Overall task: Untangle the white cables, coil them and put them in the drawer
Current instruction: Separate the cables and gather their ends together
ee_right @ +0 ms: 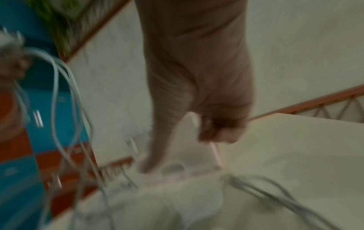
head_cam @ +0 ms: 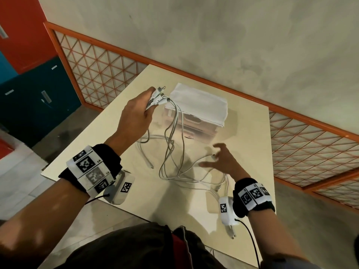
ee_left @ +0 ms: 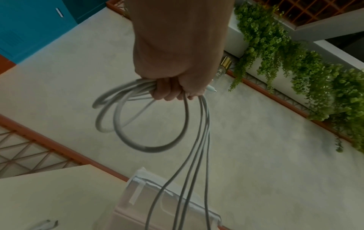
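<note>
Left hand (head_cam: pixel 136 115), raised above the table (head_cam: pixel 97 152), grips a bundle of white cables (head_cam: pixel 171 152) near their plug ends; loose strands hang to a tangle on the tabletop. Centre: translucent drawer unit (head_cam: pixel 196 111), closed, at the table's far side. Right hand (head_cam: pixel 223 160) hovers low beside the tangle, fingers spread and loosely curled, holding nothing.

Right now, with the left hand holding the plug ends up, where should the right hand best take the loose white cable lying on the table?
Probably at the free connector tip of the loose white cable, pinched from above: it lies flat on the cream table just before the right hand, clear of the knot hanging from the left hand.
</note>
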Demonstrator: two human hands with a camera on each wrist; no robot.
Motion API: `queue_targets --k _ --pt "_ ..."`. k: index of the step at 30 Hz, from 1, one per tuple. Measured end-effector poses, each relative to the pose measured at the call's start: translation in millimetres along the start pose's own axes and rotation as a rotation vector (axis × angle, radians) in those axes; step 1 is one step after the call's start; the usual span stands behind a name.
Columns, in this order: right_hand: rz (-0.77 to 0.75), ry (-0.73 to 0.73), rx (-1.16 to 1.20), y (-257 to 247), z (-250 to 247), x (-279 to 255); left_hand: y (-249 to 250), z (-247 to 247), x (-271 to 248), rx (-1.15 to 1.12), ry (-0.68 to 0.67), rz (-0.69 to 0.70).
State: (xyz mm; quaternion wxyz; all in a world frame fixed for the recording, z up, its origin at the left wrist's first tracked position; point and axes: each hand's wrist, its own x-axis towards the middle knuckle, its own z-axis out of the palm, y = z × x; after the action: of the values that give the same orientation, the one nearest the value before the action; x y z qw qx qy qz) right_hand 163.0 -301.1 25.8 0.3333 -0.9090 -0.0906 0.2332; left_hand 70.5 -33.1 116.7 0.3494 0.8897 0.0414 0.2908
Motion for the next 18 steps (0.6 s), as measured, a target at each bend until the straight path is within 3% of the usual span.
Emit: queue_targets --k 3,8,10,14,18 --pt "-0.323 -0.041 0.094 -47.9 2.7 -1.8 4.3 6.4 -3.2 -0.021 -0.044 0.060" --pt "-0.536 -0.006 0.222 -95.8 25.3 9.9 17.2 14.7 -7.9 -0.066 -0.163 0.085" --pt "-0.537 -0.031 0.247 -94.4 38.5 17.2 21.8 12.3 -7.7 -0.092 -0.143 0.071" --pt "-0.411 -0.251 0.224 -65.1 64.4 24.2 19.6 -0.3 -1.7 -0.154 0.001 0.027" --pt "-0.332 -0.285 -0.073 -39.3 69.2 28.1 2.0 -5.7 1.0 -0.073 0.145 -0.077"
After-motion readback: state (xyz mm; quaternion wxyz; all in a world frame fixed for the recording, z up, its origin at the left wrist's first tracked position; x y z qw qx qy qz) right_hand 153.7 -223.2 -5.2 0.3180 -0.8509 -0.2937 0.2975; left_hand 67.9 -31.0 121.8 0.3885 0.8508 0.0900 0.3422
